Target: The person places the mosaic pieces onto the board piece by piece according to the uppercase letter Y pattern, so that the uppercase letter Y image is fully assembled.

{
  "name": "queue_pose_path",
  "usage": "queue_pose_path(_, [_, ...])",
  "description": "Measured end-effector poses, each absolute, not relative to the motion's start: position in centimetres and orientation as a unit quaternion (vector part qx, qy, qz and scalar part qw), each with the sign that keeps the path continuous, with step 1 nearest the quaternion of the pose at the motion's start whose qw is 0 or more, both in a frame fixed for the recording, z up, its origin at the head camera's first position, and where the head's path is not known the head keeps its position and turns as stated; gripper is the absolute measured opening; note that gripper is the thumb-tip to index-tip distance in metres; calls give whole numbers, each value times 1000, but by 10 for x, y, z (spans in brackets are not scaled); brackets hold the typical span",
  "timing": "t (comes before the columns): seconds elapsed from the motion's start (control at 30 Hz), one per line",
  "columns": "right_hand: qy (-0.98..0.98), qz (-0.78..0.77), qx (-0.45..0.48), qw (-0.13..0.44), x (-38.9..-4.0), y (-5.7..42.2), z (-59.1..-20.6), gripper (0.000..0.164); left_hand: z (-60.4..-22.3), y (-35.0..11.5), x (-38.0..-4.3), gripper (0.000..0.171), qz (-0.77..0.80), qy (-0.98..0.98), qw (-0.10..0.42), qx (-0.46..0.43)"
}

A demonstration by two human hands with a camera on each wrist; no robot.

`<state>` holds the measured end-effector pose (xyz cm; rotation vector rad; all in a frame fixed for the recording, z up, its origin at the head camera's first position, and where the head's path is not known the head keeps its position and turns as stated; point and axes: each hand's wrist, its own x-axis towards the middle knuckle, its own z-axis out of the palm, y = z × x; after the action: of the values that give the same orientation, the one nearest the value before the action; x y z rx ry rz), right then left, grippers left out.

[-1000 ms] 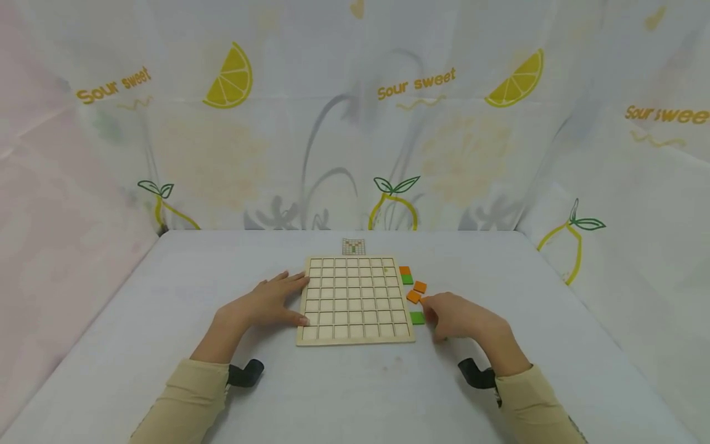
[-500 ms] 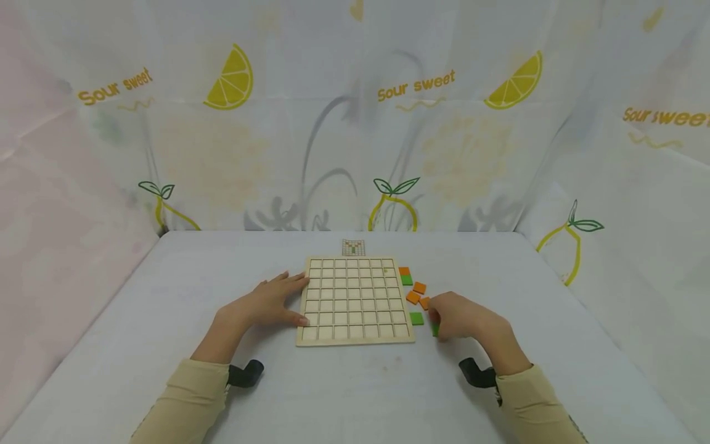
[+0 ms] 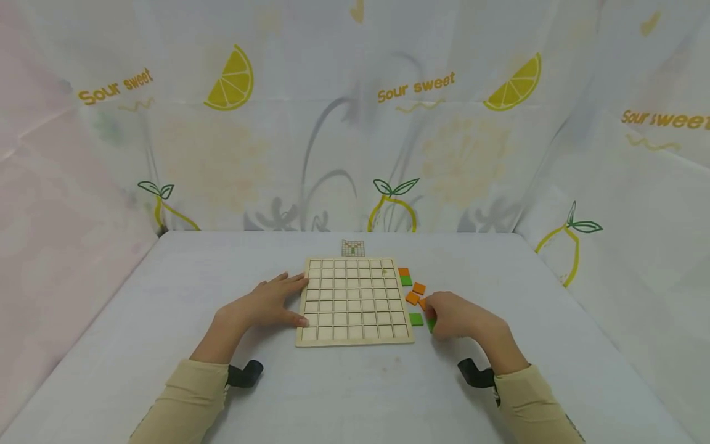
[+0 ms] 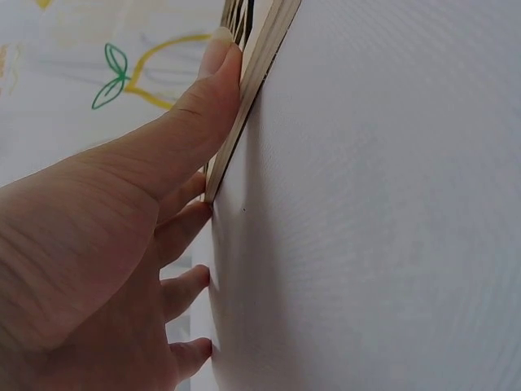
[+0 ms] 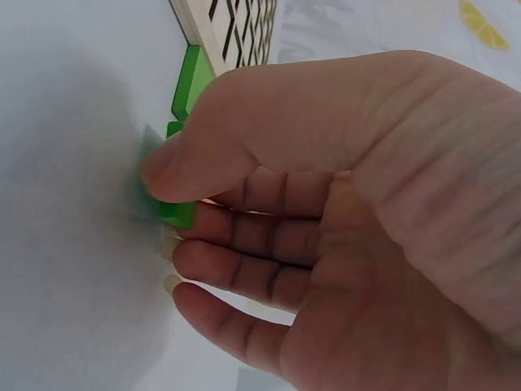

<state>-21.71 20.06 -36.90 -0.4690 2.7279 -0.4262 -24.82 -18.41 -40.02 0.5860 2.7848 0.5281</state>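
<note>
A square wooden grid board (image 3: pixel 355 302) lies flat on the table, no tile in its cells. My left hand (image 3: pixel 274 302) rests at its left edge with fingers spread; the thumb (image 4: pixel 213 69) lies over the rim in the left wrist view. Right of the board, my right hand (image 3: pixel 457 316) pinches a green square tile (image 5: pixel 177 215) between thumb and fingers, low against the tabletop; the thumb hides much of it. Close to those fingers lies an orange tile (image 3: pixel 423 304), partly covered by the hand. Another green tile (image 3: pixel 416 319) sits against the board's right edge.
Two more orange tiles (image 3: pixel 418 288) lie near the board's right side. Farther back, an orange tile (image 3: pixel 403 271) and a green tile (image 3: pixel 406 280) sit together by the edge. A small pattern card (image 3: pixel 353 248) is behind the board. Printed curtains surround the white table (image 3: pixel 355 401).
The right hand's fingers have drawn back from the orange tile beside them and closed on the green tile, which has shifted slightly toward the board. The left hand has stayed in place.
</note>
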Motion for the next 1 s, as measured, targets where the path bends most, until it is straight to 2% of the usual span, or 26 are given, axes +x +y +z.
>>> queue_pose_path(0.37, [966, -167, -164, 109, -228, 205, -377, 21, -398, -182, -250, 101, 178, 954, 121, 209])
queue_pose_path(1.0, [966, -163, -197, 44, -232, 197, -380, 22, -401, -183, -248, 102, 185, 953, 116, 211])
